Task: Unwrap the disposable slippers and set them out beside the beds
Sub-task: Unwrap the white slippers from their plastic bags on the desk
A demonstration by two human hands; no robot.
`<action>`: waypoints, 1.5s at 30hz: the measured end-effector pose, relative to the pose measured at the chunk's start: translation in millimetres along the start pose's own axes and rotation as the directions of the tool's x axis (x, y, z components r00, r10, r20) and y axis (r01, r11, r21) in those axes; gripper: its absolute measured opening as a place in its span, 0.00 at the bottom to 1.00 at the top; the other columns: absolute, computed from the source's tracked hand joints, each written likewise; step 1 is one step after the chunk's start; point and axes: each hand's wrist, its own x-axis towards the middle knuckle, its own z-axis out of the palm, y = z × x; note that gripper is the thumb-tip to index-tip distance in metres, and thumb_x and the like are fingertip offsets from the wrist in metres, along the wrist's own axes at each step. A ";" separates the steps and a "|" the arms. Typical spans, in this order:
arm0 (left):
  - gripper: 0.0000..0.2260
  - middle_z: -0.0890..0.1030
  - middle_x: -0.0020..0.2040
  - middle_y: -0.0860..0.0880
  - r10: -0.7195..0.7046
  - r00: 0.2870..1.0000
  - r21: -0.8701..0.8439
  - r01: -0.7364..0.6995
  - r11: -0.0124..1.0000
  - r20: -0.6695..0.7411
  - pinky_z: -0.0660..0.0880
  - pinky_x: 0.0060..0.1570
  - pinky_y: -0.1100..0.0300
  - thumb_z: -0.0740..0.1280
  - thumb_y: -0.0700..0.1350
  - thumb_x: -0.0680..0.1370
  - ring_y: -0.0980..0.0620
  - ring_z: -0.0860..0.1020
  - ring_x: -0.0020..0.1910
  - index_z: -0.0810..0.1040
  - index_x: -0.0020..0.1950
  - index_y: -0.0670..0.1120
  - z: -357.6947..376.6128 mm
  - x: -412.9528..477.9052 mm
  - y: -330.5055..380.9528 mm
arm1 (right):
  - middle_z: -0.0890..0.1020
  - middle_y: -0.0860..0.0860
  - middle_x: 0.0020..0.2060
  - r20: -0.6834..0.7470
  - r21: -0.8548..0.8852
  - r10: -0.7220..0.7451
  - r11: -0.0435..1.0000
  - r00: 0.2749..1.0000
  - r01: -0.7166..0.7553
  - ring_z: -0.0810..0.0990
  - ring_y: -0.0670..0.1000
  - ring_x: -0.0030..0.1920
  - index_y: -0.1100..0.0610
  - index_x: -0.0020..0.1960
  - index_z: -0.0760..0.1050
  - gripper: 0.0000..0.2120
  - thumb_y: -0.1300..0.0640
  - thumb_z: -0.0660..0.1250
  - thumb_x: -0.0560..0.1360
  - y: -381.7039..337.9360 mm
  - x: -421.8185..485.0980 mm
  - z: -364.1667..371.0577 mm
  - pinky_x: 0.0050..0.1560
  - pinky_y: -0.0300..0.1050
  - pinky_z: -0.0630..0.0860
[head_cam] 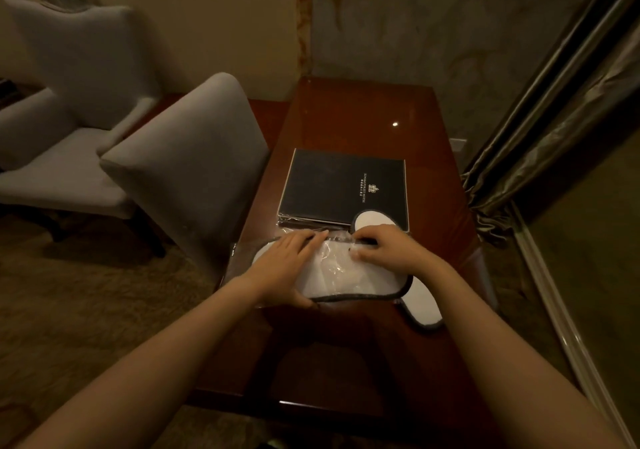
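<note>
A pair of white slippers with dark trim lies in a clear plastic wrapper [337, 267] across the near part of a dark wooden table [363, 113]. My left hand [287, 265] lies flat on the left half of the wrapped slippers, thumb under the near edge. My right hand [384, 246] pinches the wrapper at its far edge. Two unwrapped white slippers show to the right: one [424, 305] pokes out from under the package toward me, the other [372, 222] rests partly on a black folder.
A black hotel folder [332, 189] lies on the table behind the slippers. A grey chair [187, 168] stands tight against the table's left side, with a grey armchair [59, 130] beyond it. Heavy curtains [554, 119] hang on the right. Carpet covers the floor.
</note>
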 end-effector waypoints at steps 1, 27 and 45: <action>0.56 0.55 0.76 0.48 0.009 1.000 -0.006 -0.009 1.000 0.007 0.55 0.73 0.52 0.71 0.67 0.60 0.47 0.56 0.74 0.43 0.77 0.52 0.0 3.6 0.7 | 0.80 0.51 0.52 -0.012 0.012 0.004 1.000 1.000 -0.004 0.76 0.50 0.51 0.54 0.58 0.77 0.14 0.52 0.66 0.74 4.2 -3.2 -2.6 0.45 0.38 0.72; 0.58 0.53 0.79 0.45 -0.109 0.959 -0.236 0.173 0.956 0.261 0.54 0.75 0.47 0.48 0.82 0.57 0.46 0.55 0.76 0.39 0.77 0.50 67.4 15.7 -10.1 | 0.76 0.50 0.49 -0.361 0.549 0.582 0.764 0.728 -0.339 0.76 0.49 0.44 0.57 0.61 0.75 0.18 0.54 0.69 0.73 101.8 -63.9 -45.7 0.44 0.42 0.71; 0.17 0.78 0.56 0.39 -0.484 0.596 -0.707 0.704 -0.070 0.641 0.80 0.41 0.56 0.67 0.41 0.74 0.44 0.79 0.49 0.73 0.61 0.36 64.8 116.2 153.2 | 0.78 0.59 0.58 -0.253 0.888 0.850 0.394 0.462 -0.238 0.78 0.56 0.53 0.62 0.65 0.71 0.21 0.59 0.67 0.74 161.2 -55.9 -10.5 0.53 0.51 0.77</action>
